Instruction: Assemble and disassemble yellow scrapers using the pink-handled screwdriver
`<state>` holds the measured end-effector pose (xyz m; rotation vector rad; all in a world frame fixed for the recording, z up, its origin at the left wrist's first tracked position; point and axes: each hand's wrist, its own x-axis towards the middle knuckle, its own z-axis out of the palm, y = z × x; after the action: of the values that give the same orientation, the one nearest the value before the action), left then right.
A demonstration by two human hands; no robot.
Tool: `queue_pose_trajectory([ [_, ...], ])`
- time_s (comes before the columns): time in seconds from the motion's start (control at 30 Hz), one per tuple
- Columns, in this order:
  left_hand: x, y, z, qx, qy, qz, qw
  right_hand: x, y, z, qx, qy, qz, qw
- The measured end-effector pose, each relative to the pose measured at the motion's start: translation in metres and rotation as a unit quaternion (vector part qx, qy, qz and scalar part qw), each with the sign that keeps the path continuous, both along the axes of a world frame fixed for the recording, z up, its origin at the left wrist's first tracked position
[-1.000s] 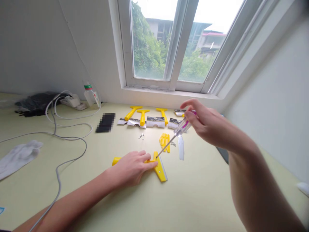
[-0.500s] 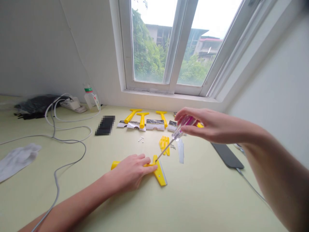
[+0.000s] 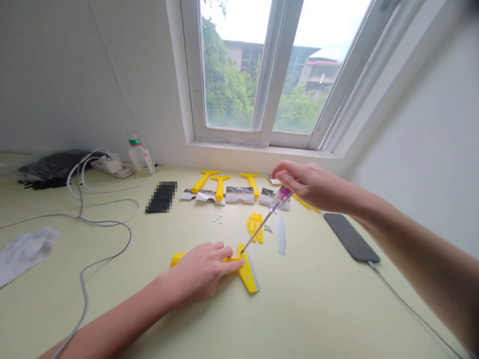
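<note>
My left hand (image 3: 205, 267) is closed around the handle of a yellow scraper (image 3: 247, 277), holding it against the table. A metal blade shows along the scraper head's right edge, and a small screw is visible in the head's lower half. In my right hand (image 3: 305, 183) is a screwdriver (image 3: 280, 198) with a clear and purple handle, gripped at its top. Its shaft slants down to the left, and its tip meets the upper part of the scraper head, close to my left fingertips.
Beyond the hands lie yellow plates (image 3: 255, 227), small screws (image 3: 267, 229), nuts (image 3: 218, 218) and metal blades (image 3: 281, 235). Yellow scraper handles (image 3: 219, 187) rest on packaging cards (image 3: 240, 194) farther back. A phone (image 3: 351, 237) is at right; a cable (image 3: 86, 279), bottle (image 3: 139, 153) and white cloth (image 3: 30, 252) are left.
My right hand has turned on the screwdriver's handle, fingers and wrist shifting, while the tip stays at the scraper head. My left hand keeps its hold. The view has shifted slightly.
</note>
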<state>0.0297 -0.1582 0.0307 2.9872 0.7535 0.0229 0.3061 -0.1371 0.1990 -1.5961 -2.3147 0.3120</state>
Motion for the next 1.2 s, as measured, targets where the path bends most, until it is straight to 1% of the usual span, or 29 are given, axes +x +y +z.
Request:
queue_pose_trajectory([
  [0.03, 0.000, 0.000, 0.000, 0.001, 0.000, 0.001, 1.000, 0.000, 0.000, 0.000, -0.011, 0.024, 0.031, 0.999],
  [0.1, 0.000, 0.000, 0.000, 0.003, 0.000, 0.002, 1.000, -0.001, -0.002, 0.001, -0.055, 0.075, 0.101, 0.991],
  [0.13, 0.000, 0.000, 0.000, 0.004, 0.000, 0.002, 1.000, -0.002, -0.004, 0.002, -0.070, 0.082, 0.112, 0.988],
  [0.17, 0.000, 0.000, -0.001, 0.005, 0.001, 0.001, 1.000, -0.002, -0.005, 0.003, -0.070, 0.068, 0.101, 0.990],
  [0.2, 0.000, 0.000, -0.001, 0.006, 0.001, 0.000, 1.000, -0.003, -0.007, 0.005, -0.053, 0.034, 0.071, 0.996],
  [0.27, -0.001, 0.001, -0.002, 0.008, 0.001, 0.000, 1.000, -0.004, -0.010, 0.007, 0.000, -0.057, -0.009, 0.998],
  [0.3, -0.001, 0.001, -0.002, 0.009, 0.001, 0.001, 1.000, -0.004, -0.011, 0.009, 0.017, -0.090, -0.031, 0.995],
  [0.33, -0.001, 0.001, -0.002, 0.010, 0.000, 0.001, 1.000, -0.003, -0.012, 0.010, 0.025, -0.102, -0.028, 0.994],
  [0.37, -0.001, 0.001, -0.003, 0.010, 0.000, 0.001, 1.000, -0.002, -0.014, 0.010, 0.023, -0.093, -0.001, 0.995],
  [0.43, -0.001, 0.001, -0.003, 0.009, -0.002, 0.001, 1.000, -0.001, -0.016, 0.012, -0.004, -0.052, 0.079, 0.995],
  [0.47, -0.001, 0.001, -0.003, 0.008, -0.003, 0.000, 1.000, -0.001, -0.017, 0.012, -0.015, -0.041, 0.100, 0.994],
  [0.5, -0.001, 0.001, -0.003, 0.007, -0.004, -0.001, 1.000, -0.001, -0.017, 0.011, -0.019, -0.044, 0.095, 0.994],
  [0.53, -0.001, 0.001, -0.003, 0.008, -0.004, -0.001, 1.000, -0.002, -0.016, 0.011, -0.014, -0.059, 0.064, 0.996],
  [0.6, 0.000, 0.001, -0.003, 0.009, -0.004, 0.000, 1.000, -0.005, -0.015, 0.009, 0.021, -0.100, -0.021, 0.995],
  [0.63, 0.000, 0.001, -0.003, 0.008, -0.004, 0.001, 1.000, -0.006, -0.015, 0.009, 0.036, -0.108, -0.035, 0.993],
  [0.67, 0.000, 0.001, -0.003, 0.008, -0.005, 0.002, 1.000, -0.006, -0.014, 0.009, 0.038, -0.104, -0.018, 0.994],
  [0.7, 0.000, 0.001, -0.003, 0.006, -0.006, 0.002, 1.000, -0.006, -0.014, 0.009, 0.025, -0.088, 0.021, 0.996],
  [0.77, 0.000, 0.001, -0.003, 0.003, -0.008, 0.000, 1.000, -0.005, -0.014, 0.010, -0.031, -0.043, 0.101, 0.993],
  [0.8, 0.000, 0.001, -0.003, 0.004, -0.008, 0.000, 1.000, -0.004, -0.014, 0.010, -0.049, -0.031, 0.107, 0.993],
  [0.83, -0.001, 0.000, -0.003, 0.005, -0.007, 0.000, 1.000, -0.003, -0.014, 0.010, -0.049, -0.035, 0.083, 0.995],
  [0.9, -0.001, 0.000, -0.003, 0.007, -0.004, -0.001, 1.000, -0.002, -0.015, 0.010, -0.009, -0.062, 0.009, 0.998],
  [0.93, -0.001, 0.000, -0.003, 0.007, -0.004, 0.001, 1.000, -0.002, -0.016, 0.010, 0.010, -0.069, -0.002, 0.998],
  [0.97, -0.001, 0.000, -0.003, 0.007, -0.004, 0.002, 1.000, -0.003, -0.017, 0.009, 0.017, -0.067, 0.013, 0.998],
  [1.0, -0.001, 0.000, -0.002, 0.006, -0.005, 0.003, 1.000, -0.003, -0.018, 0.009, 0.010, -0.058, 0.047, 0.997],
  [1.03, -0.001, 0.000, -0.002, 0.005, -0.005, 0.005, 1.000, -0.004, -0.019, 0.009, -0.007, -0.047, 0.082, 0.996],
  [1.07, 0.000, 0.000, -0.002, 0.005, -0.004, 0.005, 1.000, -0.005, -0.020, 0.009, -0.021, -0.039, 0.099, 0.994],
  [1.1, 0.000, 0.000, -0.001, 0.005, -0.003, 0.005, 1.000, -0.006, -0.021, 0.009, -0.023, -0.041, 0.089, 0.995],
  [1.17, 0.001, 0.000, 0.000, 0.006, 0.000, 0.005, 1.000, -0.009, -0.021, 0.008, 0.008, -0.063, 0.016, 0.998],
  [1.2, 0.001, 0.000, 0.000, 0.006, 0.001, 0.006, 1.000, -0.009, -0.021, 0.008, 0.027, -0.069, -0.009, 0.997],
])
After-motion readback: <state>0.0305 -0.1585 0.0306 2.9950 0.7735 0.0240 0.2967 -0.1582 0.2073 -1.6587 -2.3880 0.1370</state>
